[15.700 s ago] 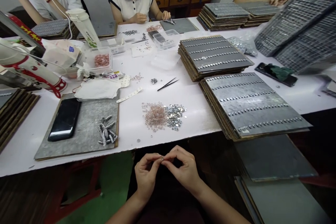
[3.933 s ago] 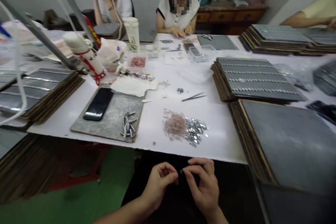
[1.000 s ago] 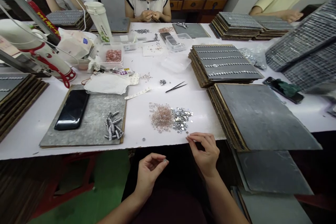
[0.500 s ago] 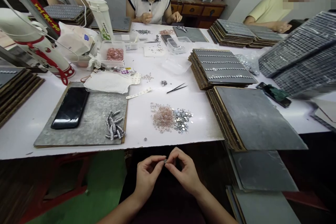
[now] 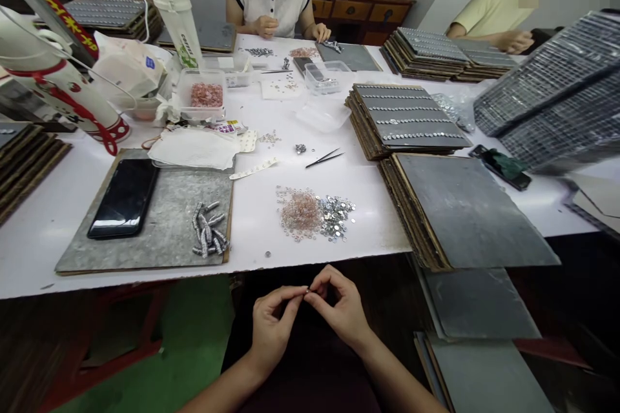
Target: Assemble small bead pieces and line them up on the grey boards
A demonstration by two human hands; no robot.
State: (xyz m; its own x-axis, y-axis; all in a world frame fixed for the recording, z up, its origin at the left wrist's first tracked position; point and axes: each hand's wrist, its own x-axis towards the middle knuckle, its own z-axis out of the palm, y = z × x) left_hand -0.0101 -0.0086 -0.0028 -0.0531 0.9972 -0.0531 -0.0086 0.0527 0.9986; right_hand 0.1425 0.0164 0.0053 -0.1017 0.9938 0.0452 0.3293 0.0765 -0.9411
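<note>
Below the table's front edge, over my lap, my left hand [image 5: 272, 322] and my right hand [image 5: 341, 307] meet at the fingertips. Thumb and forefinger are pinched on each side around something tiny, mostly hidden by the fingers. In front of them on the white table lies a heap of small pinkish clear rings [image 5: 299, 211] that runs into a heap of small silvery discs [image 5: 336, 215]. A single small disc [image 5: 268, 254] sits near the edge. Black tweezers [image 5: 324, 158] rest farther back, beside a little silvery cluster [image 5: 301, 149].
At left, a grey board [image 5: 179, 206] carries a black phone [image 5: 124, 197] and several silvery ridged rolls [image 5: 209, 232]. Stacked boards [image 5: 475, 206] stand at right, others with rows of discs [image 5: 411, 116] behind. A tub of pink pieces [image 5: 206, 95] stands back left. Several people sit across the table.
The view has shifted slightly. My fingertips have drawn closer together, and the tiny piece between them shows less. Things on the table have stayed in place.
</note>
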